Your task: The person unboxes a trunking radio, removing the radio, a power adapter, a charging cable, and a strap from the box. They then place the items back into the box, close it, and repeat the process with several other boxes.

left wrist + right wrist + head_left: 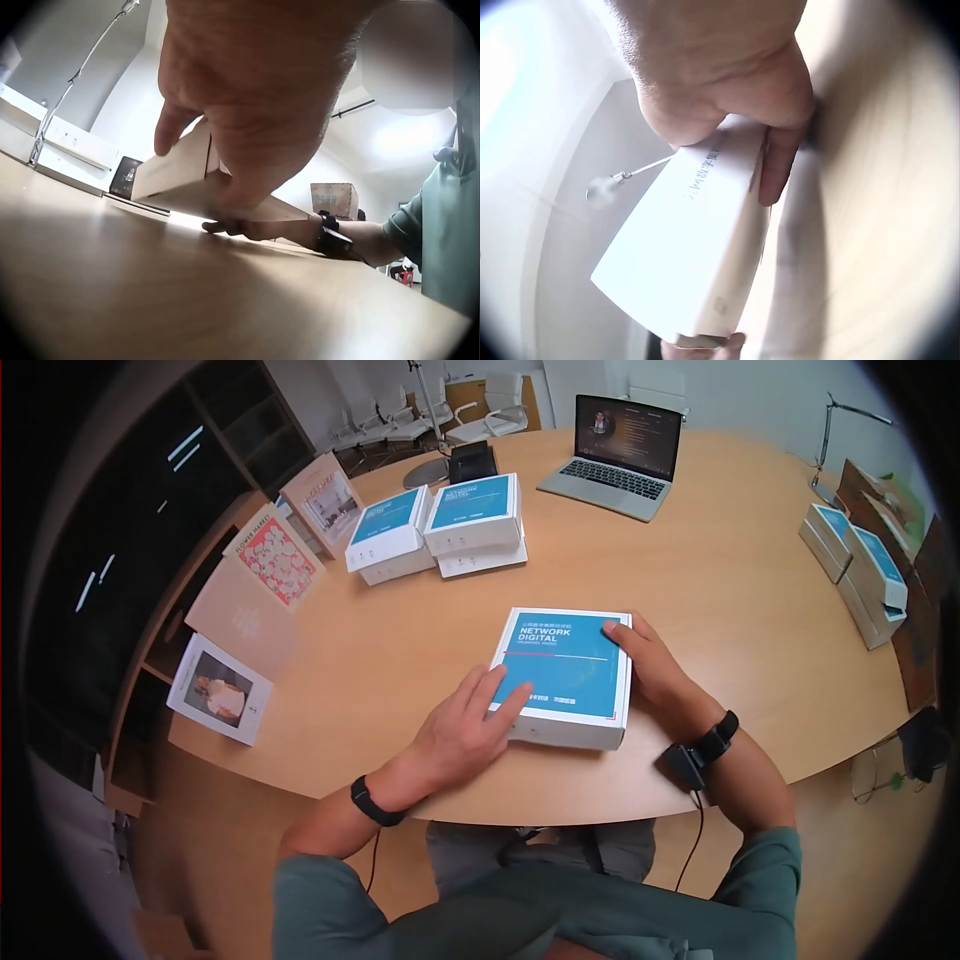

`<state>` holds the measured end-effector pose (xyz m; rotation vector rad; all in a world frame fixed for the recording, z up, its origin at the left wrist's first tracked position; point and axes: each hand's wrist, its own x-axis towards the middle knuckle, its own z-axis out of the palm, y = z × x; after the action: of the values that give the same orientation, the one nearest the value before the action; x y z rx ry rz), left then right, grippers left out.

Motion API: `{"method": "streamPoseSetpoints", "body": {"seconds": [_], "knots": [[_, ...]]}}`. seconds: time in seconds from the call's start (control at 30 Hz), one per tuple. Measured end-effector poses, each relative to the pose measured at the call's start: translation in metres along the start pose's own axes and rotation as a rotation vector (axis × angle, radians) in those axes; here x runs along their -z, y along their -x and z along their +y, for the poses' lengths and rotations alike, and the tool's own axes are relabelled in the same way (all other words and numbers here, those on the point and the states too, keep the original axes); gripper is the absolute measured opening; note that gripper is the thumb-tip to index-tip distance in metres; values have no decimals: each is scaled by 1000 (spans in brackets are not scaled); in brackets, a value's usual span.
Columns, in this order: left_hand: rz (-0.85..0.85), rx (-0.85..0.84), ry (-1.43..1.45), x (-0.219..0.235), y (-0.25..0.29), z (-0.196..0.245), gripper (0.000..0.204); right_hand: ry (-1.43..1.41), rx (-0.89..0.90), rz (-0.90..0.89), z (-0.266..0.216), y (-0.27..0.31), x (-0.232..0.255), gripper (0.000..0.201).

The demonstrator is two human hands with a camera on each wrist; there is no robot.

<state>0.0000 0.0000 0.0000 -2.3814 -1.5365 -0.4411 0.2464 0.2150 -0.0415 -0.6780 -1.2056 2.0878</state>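
A blue-topped white box (565, 670) labelled "NETWORK DIGITAL" lies blue side up near the table's front edge, between both hands. At its left front corner the left hand (465, 730) grips it, one finger on the blue top and others by the left side. The right hand (655, 660) holds the right side, thumb on the top face near the far corner. In the left wrist view the box (176, 165) looks tilted, partly off the table, beneath the left hand (247, 97). The right wrist view shows the right hand (727, 82) around an edge of the white box (682, 232).
Similar boxes (475, 505) are stacked at the back left, others (870, 575) at the far right beside cardboard (915, 610). An open laptop (620, 460) stands at the back. Books (275, 555) and a picture card (220, 690) line the left edge. Cables hang from both wrists.
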Motion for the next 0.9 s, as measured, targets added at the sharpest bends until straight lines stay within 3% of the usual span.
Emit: {"method": "streamPoseSetpoints", "body": {"seconds": [0.07,0.1,0.13,0.17,0.3,0.37,0.4,0.47,0.5,0.6,0.63,0.7,0.73,0.77,0.8,0.83,0.9], "knots": [[-39,14,53,6,4,4,80,280,24,62,-5,5,-1,41],[-22,-1,45,6,10,7,72,292,14,64,-4,4,2,41],[-5,-19,34,6,14,6,64,502,123,81,-3,1,7,45],[103,-75,15,1,17,1,43,711,233,95,-2,-1,10,49],[173,20,154,37,13,3,25,649,319,81,5,-5,17,57],[257,58,189,52,-6,-4,23,12,173,-98,3,-9,23,60],[347,98,219,58,-17,-10,21,14,166,-94,5,-14,34,60],[389,264,222,69,-47,-25,22,374,187,-171,11,-24,57,56],[427,332,272,68,-67,-39,28,474,134,-161,7,-17,44,67],[542,462,503,51,-127,-91,47,478,138,-275,-7,-7,33,84],[548,470,505,39,-140,-104,47,353,194,-293,-9,-7,26,92],[315,644,569,12,-155,-122,53,293,208,-247,-8,-10,24,90],[315,647,571,-11,-150,-126,53,222,223,-199,-6,-11,26,89],[262,519,549,-36,-144,-131,53,221,220,-198,0,-14,30,89],[201,390,526,-53,-141,-131,53,399,277,-44,9,-17,37,88],[182,385,528,-59,-137,-128,53,570,328,119,18,-17,42,88],[-298,390,496,-69,-119,-119,42,607,377,219,16,-16,36,89]]}}
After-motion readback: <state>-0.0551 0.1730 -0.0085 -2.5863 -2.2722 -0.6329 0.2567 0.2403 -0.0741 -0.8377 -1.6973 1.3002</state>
